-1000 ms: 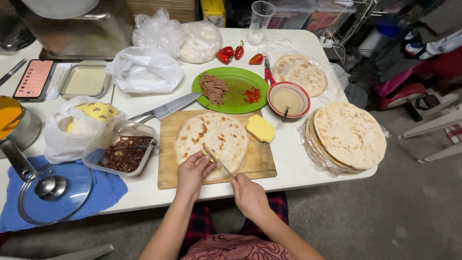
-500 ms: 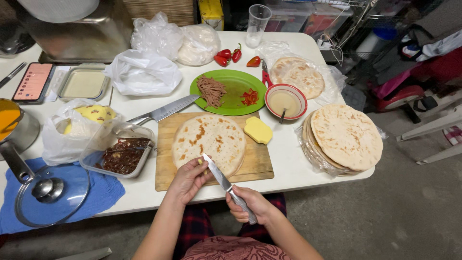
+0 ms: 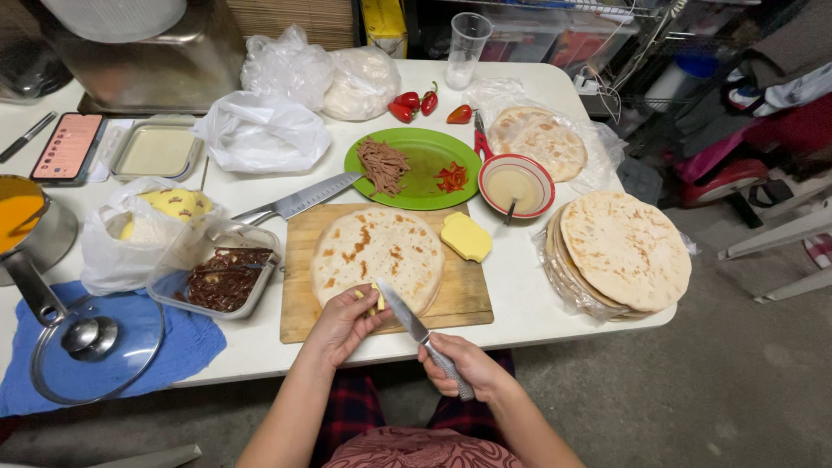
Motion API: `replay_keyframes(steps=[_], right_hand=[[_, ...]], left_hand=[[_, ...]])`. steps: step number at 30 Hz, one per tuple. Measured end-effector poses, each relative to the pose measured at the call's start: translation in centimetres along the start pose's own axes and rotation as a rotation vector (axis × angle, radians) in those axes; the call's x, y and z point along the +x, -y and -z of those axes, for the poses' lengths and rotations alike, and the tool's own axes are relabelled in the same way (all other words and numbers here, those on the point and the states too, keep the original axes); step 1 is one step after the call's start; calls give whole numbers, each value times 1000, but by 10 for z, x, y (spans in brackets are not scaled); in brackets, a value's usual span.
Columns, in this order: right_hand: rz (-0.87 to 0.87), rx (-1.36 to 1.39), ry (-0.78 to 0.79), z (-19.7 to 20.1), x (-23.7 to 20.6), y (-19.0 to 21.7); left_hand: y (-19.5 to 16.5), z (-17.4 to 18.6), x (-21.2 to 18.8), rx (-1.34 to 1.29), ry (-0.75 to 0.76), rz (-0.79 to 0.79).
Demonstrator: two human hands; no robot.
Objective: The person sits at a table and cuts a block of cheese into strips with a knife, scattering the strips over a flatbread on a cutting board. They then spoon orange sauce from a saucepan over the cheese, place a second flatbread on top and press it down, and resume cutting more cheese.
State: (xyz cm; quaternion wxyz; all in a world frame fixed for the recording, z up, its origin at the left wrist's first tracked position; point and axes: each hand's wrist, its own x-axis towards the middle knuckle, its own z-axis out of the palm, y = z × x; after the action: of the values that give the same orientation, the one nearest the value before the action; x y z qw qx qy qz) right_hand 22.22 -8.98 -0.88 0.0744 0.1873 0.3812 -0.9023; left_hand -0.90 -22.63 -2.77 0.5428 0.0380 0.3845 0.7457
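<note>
Holding a small knife (image 3: 407, 319) by its grey handle, the right hand (image 3: 464, 366) had its fingers wrapped tight around it, the blade slanting up toward the near edge of the flatbread (image 3: 379, 256). The left hand (image 3: 345, 322) pinched small yellow cheese pieces (image 3: 373, 298) between its fingertips, right where the blade tip met them; how many pieces there were was hard to tell, since the fingers covered part of them. The flatbread lay flat on a wooden cutting board (image 3: 299, 295) on the white table (image 3: 520, 295), with a yellow cheese block (image 3: 465, 237) just beside it on the board. A larger knife (image 3: 299, 200) rested across the board's far left corner. Behind the board stood a green plate (image 3: 416, 182) with shredded meat and red pepper bits, and a red-rimmed bowl (image 3: 516, 184) of pale sauce. A stack of flatbreads (image 3: 622, 251) sat to the right in plastic wrap. At the left edge a pot (image 3: 26, 230) was cut off by the frame, so its contents showed only as orange.
</note>
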Motion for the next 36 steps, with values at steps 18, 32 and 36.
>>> replay_keyframes(steps=[18, 32, 36], right_hand=[[344, -1382, -684, -51, 20, -13], [376, -1556, -780, -44, 26, -9], [533, -1447, -704, -7, 36, -2]], left_hand=[[12, -13, 10, 63, -174, -167], [10, -13, 17, 142, -220, -157], [-18, -16, 31, 379, -206, -130]])
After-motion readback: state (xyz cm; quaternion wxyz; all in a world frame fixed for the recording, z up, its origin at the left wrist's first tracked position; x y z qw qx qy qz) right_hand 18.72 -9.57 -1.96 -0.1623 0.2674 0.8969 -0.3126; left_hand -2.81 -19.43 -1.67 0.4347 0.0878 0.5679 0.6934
